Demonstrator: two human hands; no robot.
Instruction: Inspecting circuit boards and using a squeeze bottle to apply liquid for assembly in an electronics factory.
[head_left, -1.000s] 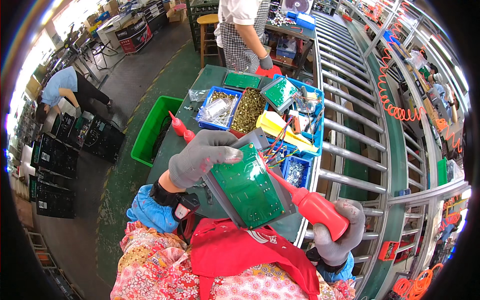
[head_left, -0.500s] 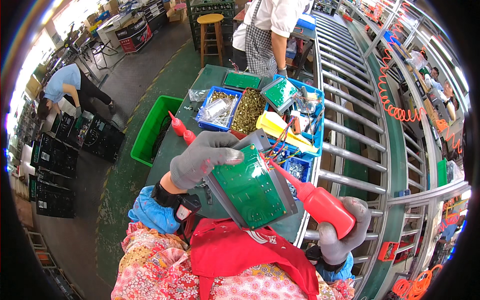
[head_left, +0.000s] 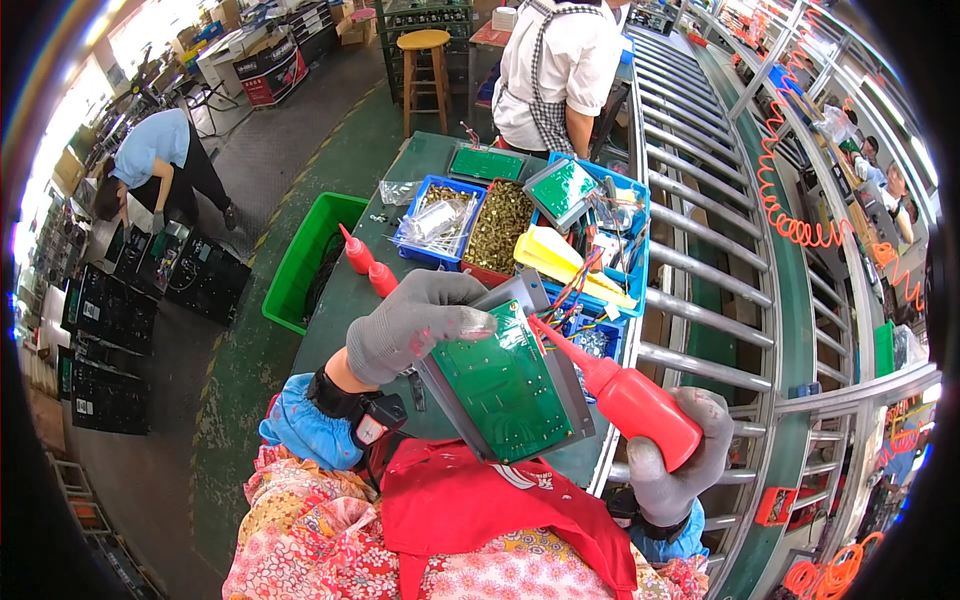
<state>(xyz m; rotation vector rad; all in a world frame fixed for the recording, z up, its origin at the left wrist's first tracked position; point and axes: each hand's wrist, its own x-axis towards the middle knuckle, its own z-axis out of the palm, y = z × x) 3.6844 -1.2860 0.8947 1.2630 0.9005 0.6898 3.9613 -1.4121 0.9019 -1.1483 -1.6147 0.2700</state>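
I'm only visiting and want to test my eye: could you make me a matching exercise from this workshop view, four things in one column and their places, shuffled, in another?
Things
1. Nearest circuit board
2. Nearest red bottle
3. Wooden stool
4. Roller conveyor

Places
A. Along the right side of the workbench
B. In the person's right hand
C. Past the far end of the workbench
D. In the person's left hand

Right pairs: 1-D, 2-B, 3-C, 4-A
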